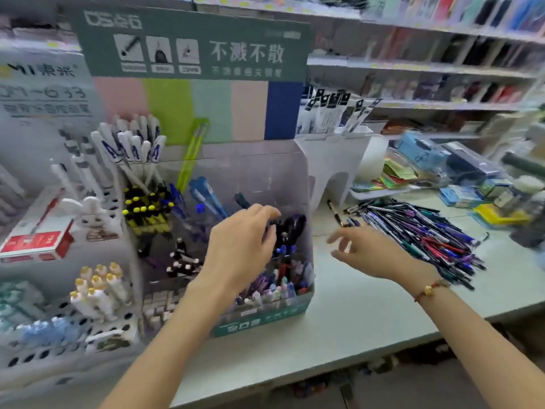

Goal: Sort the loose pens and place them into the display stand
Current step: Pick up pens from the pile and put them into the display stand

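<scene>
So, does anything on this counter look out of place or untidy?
Yes. A big loose heap of mixed blue, purple and red pens lies unsorted on the pale counter, right of the clear plastic display stand. One black pen lies apart from the heap, beside the stand.

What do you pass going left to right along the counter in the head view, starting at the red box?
Red box → yellow-capped pens → left hand → right hand → loose pen pile → yellow tray.
</scene>
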### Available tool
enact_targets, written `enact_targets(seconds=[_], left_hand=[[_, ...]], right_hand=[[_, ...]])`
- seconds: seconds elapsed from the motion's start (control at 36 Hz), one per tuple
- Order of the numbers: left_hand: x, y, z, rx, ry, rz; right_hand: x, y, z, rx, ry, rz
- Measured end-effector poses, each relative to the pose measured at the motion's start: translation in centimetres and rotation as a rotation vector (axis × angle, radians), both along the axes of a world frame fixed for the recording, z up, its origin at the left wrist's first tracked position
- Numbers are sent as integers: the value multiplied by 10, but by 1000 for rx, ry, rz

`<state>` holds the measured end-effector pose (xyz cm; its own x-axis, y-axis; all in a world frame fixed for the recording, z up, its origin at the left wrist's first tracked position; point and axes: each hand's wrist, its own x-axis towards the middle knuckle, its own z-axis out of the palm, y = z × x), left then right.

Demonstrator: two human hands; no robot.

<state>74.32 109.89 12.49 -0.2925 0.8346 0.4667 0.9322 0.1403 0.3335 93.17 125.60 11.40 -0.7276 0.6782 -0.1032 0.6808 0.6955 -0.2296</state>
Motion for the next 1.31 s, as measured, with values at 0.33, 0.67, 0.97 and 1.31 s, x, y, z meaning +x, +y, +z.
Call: enact_targets(seconds=[0.33,0.67,0.97,1.31], left_hand=[[137,210,-72,-497,19,-185],[137,338,-194,-568,-298,205],[104,409,-228,-378,-254,271],[137,341,-219,-430,-658,502]], right_hand=[[161,159,-77,-95,-318,-226],[216,237,-218,34,-156,174],[190,259,-236,407,297,96],[82,292,-192,-38,336,-258]])
